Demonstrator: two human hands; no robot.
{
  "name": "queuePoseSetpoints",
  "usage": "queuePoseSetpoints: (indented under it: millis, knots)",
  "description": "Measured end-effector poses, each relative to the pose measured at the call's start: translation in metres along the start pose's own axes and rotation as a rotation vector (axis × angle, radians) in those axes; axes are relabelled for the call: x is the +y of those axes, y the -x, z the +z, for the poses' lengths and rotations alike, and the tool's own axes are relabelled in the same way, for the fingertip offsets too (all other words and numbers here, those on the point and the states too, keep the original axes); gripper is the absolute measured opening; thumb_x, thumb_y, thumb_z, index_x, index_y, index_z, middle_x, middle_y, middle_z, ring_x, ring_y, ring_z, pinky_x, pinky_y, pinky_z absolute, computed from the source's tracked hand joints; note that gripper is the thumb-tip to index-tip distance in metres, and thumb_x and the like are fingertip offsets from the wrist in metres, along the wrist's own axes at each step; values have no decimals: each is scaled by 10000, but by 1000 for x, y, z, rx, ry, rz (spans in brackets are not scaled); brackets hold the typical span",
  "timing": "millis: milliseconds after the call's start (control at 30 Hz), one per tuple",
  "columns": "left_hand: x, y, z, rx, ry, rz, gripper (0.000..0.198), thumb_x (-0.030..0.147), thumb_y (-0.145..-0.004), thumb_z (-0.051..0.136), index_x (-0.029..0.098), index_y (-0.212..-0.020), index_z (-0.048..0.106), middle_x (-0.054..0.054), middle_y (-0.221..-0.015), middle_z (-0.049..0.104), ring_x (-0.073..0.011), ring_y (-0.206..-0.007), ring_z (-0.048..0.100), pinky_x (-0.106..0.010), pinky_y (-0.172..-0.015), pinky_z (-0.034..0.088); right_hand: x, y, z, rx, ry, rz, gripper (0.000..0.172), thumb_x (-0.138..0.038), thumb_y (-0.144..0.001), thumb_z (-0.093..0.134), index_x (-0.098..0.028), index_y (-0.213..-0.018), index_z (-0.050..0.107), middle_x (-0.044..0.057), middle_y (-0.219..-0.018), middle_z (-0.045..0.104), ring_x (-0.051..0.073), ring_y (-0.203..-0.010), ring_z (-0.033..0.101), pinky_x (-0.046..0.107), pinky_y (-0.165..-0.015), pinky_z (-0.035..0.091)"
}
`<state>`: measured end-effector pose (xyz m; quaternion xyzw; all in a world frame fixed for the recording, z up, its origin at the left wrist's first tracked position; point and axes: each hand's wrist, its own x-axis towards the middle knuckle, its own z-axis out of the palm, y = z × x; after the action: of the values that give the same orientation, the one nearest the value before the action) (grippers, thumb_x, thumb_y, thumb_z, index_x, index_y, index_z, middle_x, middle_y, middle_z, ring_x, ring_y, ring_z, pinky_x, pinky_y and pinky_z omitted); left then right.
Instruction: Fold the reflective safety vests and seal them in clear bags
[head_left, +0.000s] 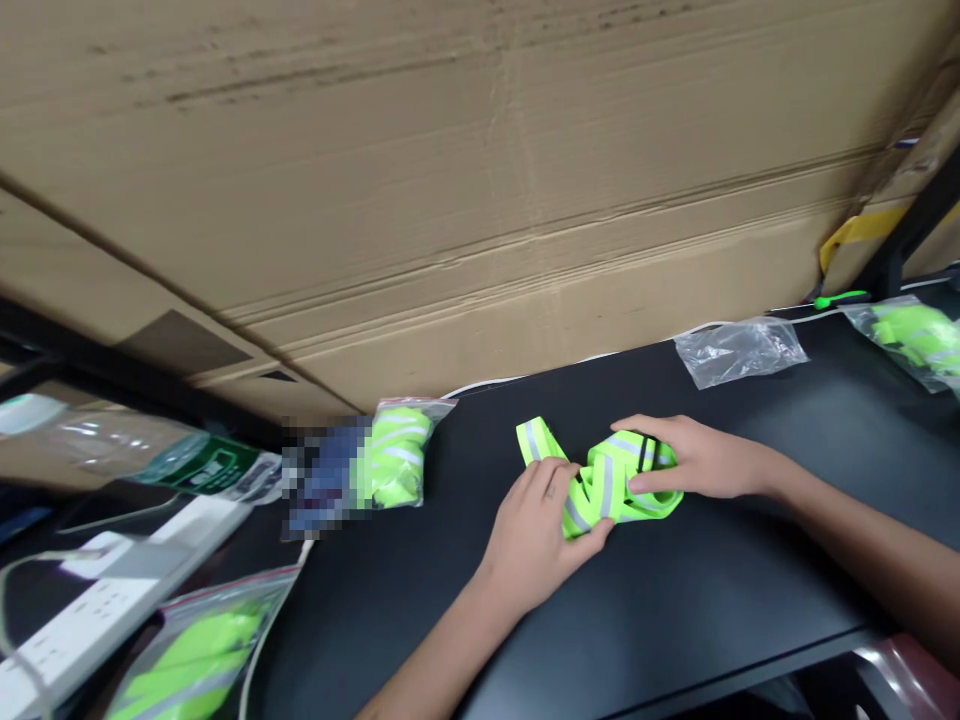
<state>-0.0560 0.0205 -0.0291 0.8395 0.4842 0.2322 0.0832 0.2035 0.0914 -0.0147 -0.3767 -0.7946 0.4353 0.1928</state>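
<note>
"Hi-vis vest (611, 487) bunched up mid-counter, yes? Where does it sit exactly?"

"On the black counter (675, 610), right between the two hands. It's neon yellow with silver reflective bands, lying in a loose, twisted bundle."

"Which way does it point?"

"Its long axis runs roughly across the person, a little tilted. One flat strap end (534, 438) sticks out at the far left, aimed away from the person toward the cardboard sheet (450, 180) behind the counter. The rest folds back to the right."

"And the hands?"

"Both are closed around it. The left hand (529, 535) comes in from the near side, fingers curled over the bundle's left part, thumb at its lower edge. The right hand (697, 458) reaches in from the right, fingers arched over the top and thumb tucked against the fabric, so the vest is pinched between them."

"What's nearby?"

"Left of the bundle, well apart from it, lies a clear bag (405, 455) stuffed with a folded neon vest, one end of it pixelated. Beyond the right hand is a crumpled clear plastic bag (739, 352), and at the far right another bag (911, 335) holds neon fabric. Down at the near left, a further bag (199, 650) of neon fabric lies beside a white power strip (90, 620)."
</note>
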Motion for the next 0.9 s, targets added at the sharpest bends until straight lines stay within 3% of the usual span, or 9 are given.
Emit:
queuePoseSetpoints:
  millis: [100,233,300,367,467,633,700,767,900]
  knots:
    - [1,4,0,75,-22,126,367,400,-875,690,171,-1134,565,-126,-1045,668,-290,-927,656,-435,-782,576,5,2,-11,-113,-224,-35,659,-439,-828,764,-316,-1436,543,31,-1124,675,184,-940,647,318,-799,528]
    - [6,10,-1,175,-55,273,371,383,-897,695,155,-1155,557,-123,-1008,673,-258,-860,647,-391,-730,575,5,5,-30,-229,-219,-63,761,-369,-718,862,-350,-1421,572,37,-1221,610,134,-851,611,262,-694,498]
    - [8,13,-1,211,-52,324,366,361,-904,699,135,-1157,562,-124,-1001,675,-249,-861,641,-384,-736,573,-1,6,-33,-322,-173,-81,681,-361,-714,870,-327,-1354,640,42,-1213,614,133,-854,593,253,-679,478]
    - [10,17,0,221,-46,367,356,342,-908,703,110,-1145,574,-127,-1003,679,-247,-881,635,-386,-761,569,-6,8,-32,-347,-184,-86,459,-359,-760,843,-251,-1193,739,41,-1089,653,134,-826,584,255,-673,465]
    - [13,23,0,206,-46,444,298,330,-933,662,92,-1104,605,-127,-988,683,-255,-898,613,-396,-775,555,-6,8,-27,-219,-303,-58,224,-379,-850,764,-169,-927,767,20,-839,657,134,-731,581,271,-661,471]
    - [23,27,-2,194,-19,563,70,123,-906,608,130,-970,636,-69,-888,669,-226,-851,566,-348,-704,495,16,-3,-7,122,-444,179,395,-527,-842,726,-170,-1010,707,40,-824,705,149,-650,616,292,-600,495]
    - [26,26,-1,151,18,581,47,181,-907,644,145,-932,628,-50,-857,653,-209,-823,553,-339,-687,478,25,-9,-1,265,-269,183,474,-555,-805,746,-189,-1095,666,14,-781,684,134,-581,571,283,-553,462]
    - [26,26,-1,102,66,585,190,340,-927,655,154,-912,621,-47,-834,631,-207,-804,544,-348,-680,472,30,-14,3,347,46,105,484,-545,-803,747,-209,-1138,653,19,-825,688,136,-580,555,298,-571,466]
    - [23,26,-2,37,144,574,239,400,-971,563,174,-922,620,-55,-847,611,-207,-792,526,-359,-676,459,32,-18,-1,335,490,-92,366,-500,-872,696,-230,-1119,681,90,-1131,689,226,-884,645,384,-804,516]
